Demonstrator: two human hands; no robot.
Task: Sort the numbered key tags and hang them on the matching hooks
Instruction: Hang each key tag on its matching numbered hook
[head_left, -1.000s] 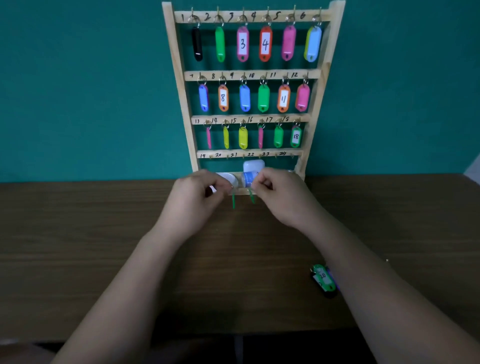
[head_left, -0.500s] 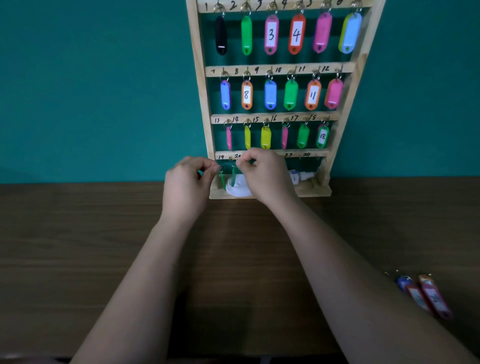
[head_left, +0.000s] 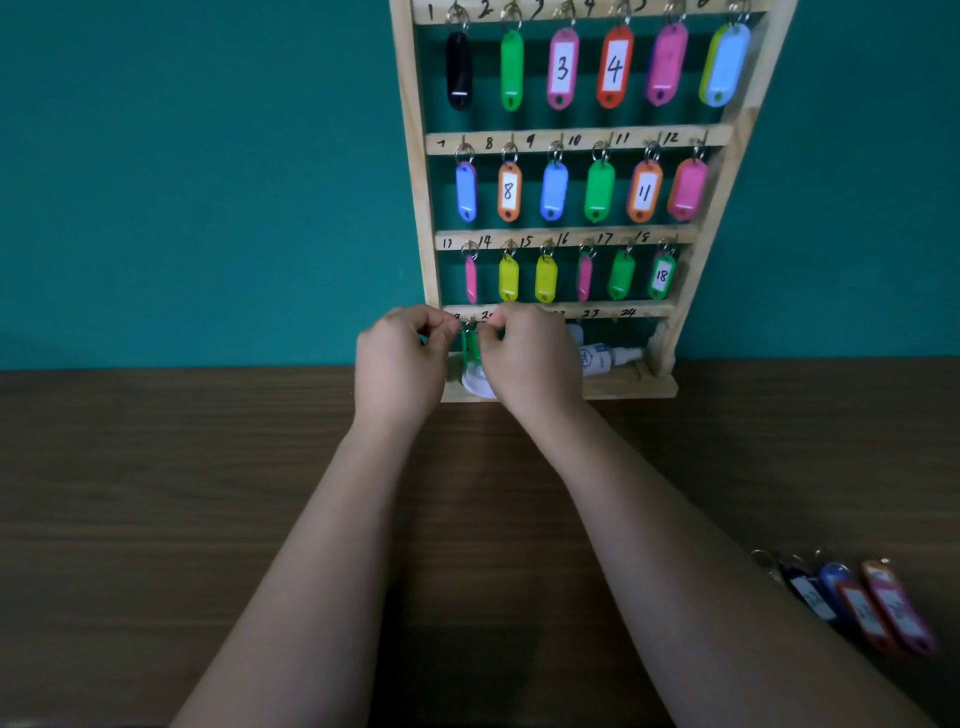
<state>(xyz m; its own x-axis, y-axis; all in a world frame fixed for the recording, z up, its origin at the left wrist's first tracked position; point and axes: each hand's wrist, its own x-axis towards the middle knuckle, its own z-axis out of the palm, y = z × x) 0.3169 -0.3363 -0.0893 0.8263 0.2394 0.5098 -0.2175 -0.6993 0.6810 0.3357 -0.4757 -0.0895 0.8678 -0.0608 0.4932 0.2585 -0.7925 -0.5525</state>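
- the wooden rack (head_left: 415, 208) stood at the far edge of the brown table (head_left: 156, 519), upright against the teal wall (head_left: 182, 156), with handwritten numbers along its rails.
- and there were both hands, up at the bottom rail on the rack's left side, close together but not touching.
- between them hung the green tag (head_left: 470, 345), just under the rail beside the number 20, with its ring at the top by the fingertips.
- the left hand (head_left: 397, 358) had its fingers curled, thumb and forefinger pinching in at the green tag's ring from the left.
- the right hand (head_left: 530, 358) was curled the same way, pinching the top of the green tag from the right and covering the middle of the rail.
- below the tag, a white round object (head_left: 475, 387) sat on the rack's base, partly hidden by the right hand.
- a small white bottle (head_left: 605, 358) lay on its side on that base, to the right of the hand, under the numbers 23 and 24.
- higher up, three rows of tags hung in place, with the pink 3 tag (head_left: 562, 67), orange 4 tag (head_left: 614, 66), orange 8 tag (head_left: 509, 191), orange 11 tag (head_left: 644, 191) and green 18 tag (head_left: 661, 275) readable.
- down at the near right of the table lay the loose tags (head_left: 862, 608) in a tight cluster, blue, orange and pink, too blurred to read their labels.
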